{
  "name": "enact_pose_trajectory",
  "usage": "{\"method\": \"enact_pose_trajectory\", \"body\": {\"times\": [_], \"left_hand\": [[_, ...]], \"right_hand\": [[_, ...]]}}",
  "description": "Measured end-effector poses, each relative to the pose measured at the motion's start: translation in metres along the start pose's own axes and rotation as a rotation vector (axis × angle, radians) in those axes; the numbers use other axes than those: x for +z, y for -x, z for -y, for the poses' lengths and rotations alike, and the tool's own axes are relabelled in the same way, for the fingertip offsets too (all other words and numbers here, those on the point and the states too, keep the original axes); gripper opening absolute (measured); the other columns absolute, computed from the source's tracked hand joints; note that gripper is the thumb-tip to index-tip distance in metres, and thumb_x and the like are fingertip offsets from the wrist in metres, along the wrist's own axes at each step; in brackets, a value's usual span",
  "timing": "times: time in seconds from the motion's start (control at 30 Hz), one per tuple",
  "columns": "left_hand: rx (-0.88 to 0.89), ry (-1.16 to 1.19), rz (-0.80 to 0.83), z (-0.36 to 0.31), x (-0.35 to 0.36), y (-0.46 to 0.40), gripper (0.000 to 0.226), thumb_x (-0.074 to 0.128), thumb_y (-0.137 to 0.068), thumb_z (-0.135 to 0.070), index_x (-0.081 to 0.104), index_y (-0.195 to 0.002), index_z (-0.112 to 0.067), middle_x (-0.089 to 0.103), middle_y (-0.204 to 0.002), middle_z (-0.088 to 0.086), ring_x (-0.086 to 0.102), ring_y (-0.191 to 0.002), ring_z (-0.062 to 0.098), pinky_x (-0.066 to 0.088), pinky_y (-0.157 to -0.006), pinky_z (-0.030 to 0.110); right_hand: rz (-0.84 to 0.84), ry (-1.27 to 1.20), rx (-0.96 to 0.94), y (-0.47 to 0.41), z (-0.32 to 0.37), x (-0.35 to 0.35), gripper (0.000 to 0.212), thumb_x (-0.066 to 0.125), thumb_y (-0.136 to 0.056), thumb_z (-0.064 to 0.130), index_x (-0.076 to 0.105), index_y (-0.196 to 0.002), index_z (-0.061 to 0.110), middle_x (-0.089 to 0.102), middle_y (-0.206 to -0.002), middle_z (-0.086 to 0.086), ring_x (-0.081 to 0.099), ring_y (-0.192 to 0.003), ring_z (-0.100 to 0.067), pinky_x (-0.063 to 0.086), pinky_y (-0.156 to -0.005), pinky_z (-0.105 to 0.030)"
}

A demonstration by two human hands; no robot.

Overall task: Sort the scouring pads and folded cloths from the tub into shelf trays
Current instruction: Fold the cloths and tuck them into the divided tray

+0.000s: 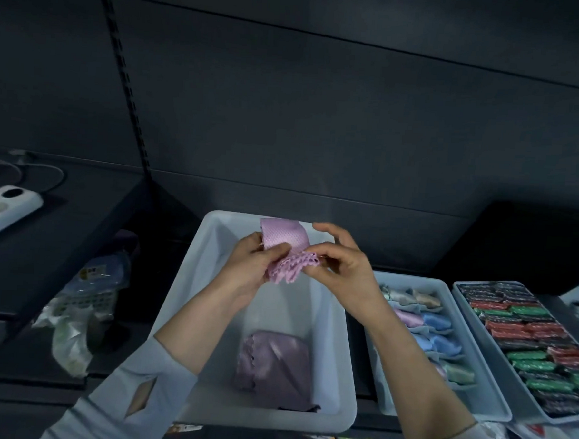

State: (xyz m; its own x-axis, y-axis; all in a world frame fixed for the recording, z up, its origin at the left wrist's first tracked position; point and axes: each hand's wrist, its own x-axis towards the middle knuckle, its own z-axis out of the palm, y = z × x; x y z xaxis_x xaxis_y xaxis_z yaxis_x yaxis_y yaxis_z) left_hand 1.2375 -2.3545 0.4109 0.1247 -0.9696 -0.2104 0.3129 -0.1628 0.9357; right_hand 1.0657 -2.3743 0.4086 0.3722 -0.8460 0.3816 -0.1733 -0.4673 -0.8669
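Pink cloth (284,252) held up over the far half of the grey tub (339,336), partly folded, scalloped edge hanging toward the near side. Gripped from the left by the left hand (248,267), fingers curled round the cloth's lower left part. Pinched at its right edge by the right hand (342,265), thumb and forefinger closed on the fabric, other fingers lifted and loosely spread. Both forearms reaching in over the tub's near rim, a pale grey sleeve (131,392) on the left arm.

Lower in the tub, against the near wall: a mauve cloth (273,369), crumpled, lying on the floor of the tub.

Just right of the tub, a narrow grey tray (493,404) filled with folded cloths (433,331) in blue, pink, beige and pale green, set in rows. Next to that, further right, a second tray (462,288) packed with scouring pads (536,339) in red, green and black wrappers.

Left of the tub, on the dark shelf: a heap of plastic-wrapped packets (85,306). Further left and behind, on a raised dark ledge, a white power strip (3,207) with its cable.
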Motion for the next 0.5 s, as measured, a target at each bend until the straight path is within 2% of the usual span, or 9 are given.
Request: {"method": "enact_pose_trajectory", "body": {"times": [0.07, 0.13, 0.23, 0.33, 0.37, 0.43, 0.5], "left_hand": [[0.041, -0.023, 0.046, 0.002, 0.0, 0.001, 0.027, 0.057, -0.093, 0.002, 0.06, -0.119, -0.004, 0.073, -0.095, 0.009, 0.07, -0.075, 0.014, 0.057, -0.069, 0.026], [0.078, -0.04, 0.109, 0.004, 0.001, 0.004, 0.03, 0.057, -0.091, 0.006, 0.063, -0.115, -0.011, 0.073, -0.099, 0.008, 0.069, -0.082, 0.016, 0.057, -0.077, 0.027], [0.108, -0.043, 0.196, 0.009, 0.003, 0.009, 0.033, 0.054, -0.09, 0.012, 0.066, -0.106, -0.014, 0.075, -0.098, 0.003, 0.07, -0.09, 0.015, 0.057, -0.084, 0.027], [0.063, -0.04, 0.256, 0.015, 0.002, 0.01, 0.047, 0.039, -0.087, 0.023, 0.064, -0.112, -0.009, 0.073, -0.104, 0.008, 0.067, -0.099, 0.021, 0.055, -0.092, 0.033], [0.034, -0.019, 0.252, 0.017, 0.001, 0.007, 0.048, 0.036, -0.083, 0.021, 0.064, -0.113, -0.005, 0.07, -0.107, 0.012, 0.064, -0.103, 0.025, 0.052, -0.096, 0.039], [-0.024, 0.035, 0.26, 0.02, 0.0, 0.004, 0.044, 0.044, -0.076, 0.003, 0.063, -0.115, 0.001, 0.064, -0.109, 0.017, 0.055, -0.106, 0.029, 0.043, -0.104, 0.049], [0.007, -0.033, 0.305, 0.022, 0.003, 0.008, 0.038, 0.054, -0.08, -0.012, 0.063, -0.116, -0.007, 0.065, -0.109, 0.01, 0.059, -0.108, 0.026, 0.045, -0.103, 0.044]], "right_hand": [[-0.054, -0.018, 0.088, -0.001, -0.002, 0.002, 0.01, 0.078, -0.079, 0.006, 0.074, -0.078, 0.014, 0.057, -0.123, -0.004, 0.06, -0.1, -0.004, 0.047, -0.081, -0.02], [-0.12, -0.041, 0.155, -0.002, -0.005, 0.005, 0.015, 0.078, -0.08, 0.008, 0.069, -0.068, 0.005, 0.063, -0.112, -0.006, 0.061, -0.099, -0.003, 0.046, -0.08, -0.021], [-0.16, -0.162, 0.24, -0.002, -0.004, 0.007, 0.012, 0.078, -0.08, 0.007, 0.066, -0.08, 0.009, 0.066, -0.091, 0.001, 0.059, -0.071, -0.008, 0.047, -0.069, -0.026], [-0.15, -0.258, 0.336, 0.001, -0.005, 0.004, 0.025, 0.077, -0.08, 0.004, 0.058, -0.092, 0.016, 0.063, -0.084, 0.003, 0.055, -0.066, -0.009, 0.045, -0.059, -0.021], [-0.123, -0.284, 0.363, 0.002, -0.006, 0.002, 0.024, 0.075, -0.082, 0.005, 0.06, -0.096, 0.017, 0.063, -0.082, 0.003, 0.056, -0.068, -0.009, 0.044, -0.059, -0.021], [-0.064, -0.306, 0.391, 0.006, -0.009, -0.001, 0.019, 0.072, -0.085, 0.005, 0.065, -0.1, 0.014, 0.065, -0.08, 0.001, 0.055, -0.069, -0.009, 0.043, -0.06, -0.02], [-0.043, -0.286, 0.394, 0.01, -0.012, -0.002, 0.015, 0.073, -0.084, 0.007, 0.068, -0.098, 0.007, 0.064, -0.08, -0.004, 0.053, -0.071, -0.012, 0.042, -0.06, -0.02]]}}
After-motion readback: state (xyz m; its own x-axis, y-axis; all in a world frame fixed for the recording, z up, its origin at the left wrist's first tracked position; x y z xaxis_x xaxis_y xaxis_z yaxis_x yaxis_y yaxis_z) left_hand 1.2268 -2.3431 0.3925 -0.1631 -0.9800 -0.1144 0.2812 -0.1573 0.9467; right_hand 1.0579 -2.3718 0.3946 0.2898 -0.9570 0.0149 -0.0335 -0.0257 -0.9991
